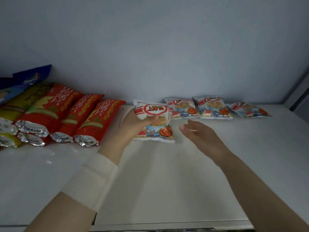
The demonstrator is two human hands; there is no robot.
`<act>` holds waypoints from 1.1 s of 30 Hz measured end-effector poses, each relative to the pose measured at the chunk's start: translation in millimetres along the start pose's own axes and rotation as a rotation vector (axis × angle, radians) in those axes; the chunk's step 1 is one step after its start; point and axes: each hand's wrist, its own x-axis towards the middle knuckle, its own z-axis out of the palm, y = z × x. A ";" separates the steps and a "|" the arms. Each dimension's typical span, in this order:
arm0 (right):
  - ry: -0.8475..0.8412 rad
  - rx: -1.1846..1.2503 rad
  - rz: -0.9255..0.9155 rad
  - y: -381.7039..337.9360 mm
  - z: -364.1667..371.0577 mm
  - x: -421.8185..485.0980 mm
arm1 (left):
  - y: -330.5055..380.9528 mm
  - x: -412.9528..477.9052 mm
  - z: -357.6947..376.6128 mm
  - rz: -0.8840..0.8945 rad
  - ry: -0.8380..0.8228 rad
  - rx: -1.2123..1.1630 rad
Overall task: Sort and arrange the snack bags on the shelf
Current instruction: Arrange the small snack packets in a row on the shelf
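My left hand grips a small white snack bag with a red ring logo, its thumb across the front, just above the white shelf. My right hand hovers beside that bag on its right, fingers relaxed and holding nothing. Three matching white bags lie in a row by the back wall: one, a second and a third. At the left, red tube-shaped bags lie side by side with their foil ends toward me.
A yellow bag and blue bags lie at the far left behind the red ones. The grey back wall rises behind the row. The shelf's front edge runs along the bottom, and a side panel closes the right.
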 end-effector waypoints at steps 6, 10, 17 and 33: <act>-0.144 0.628 -0.092 -8.5 16.1 -24.7 | 23.0 -44.1 17.6 0.220 0.015 -0.172; 0.014 0.682 -0.103 -10.6 13.5 -24.7 | 15.5 -47.6 25.8 0.132 0.113 -0.253; 0.558 -0.258 -0.609 -2.6 24.7 -29.6 | 37.3 -60.3 50.0 0.118 0.000 -0.422; -0.097 0.944 -0.053 -8.5 -4.2 -56.8 | 43.8 -62.1 27.3 0.061 -0.143 -0.701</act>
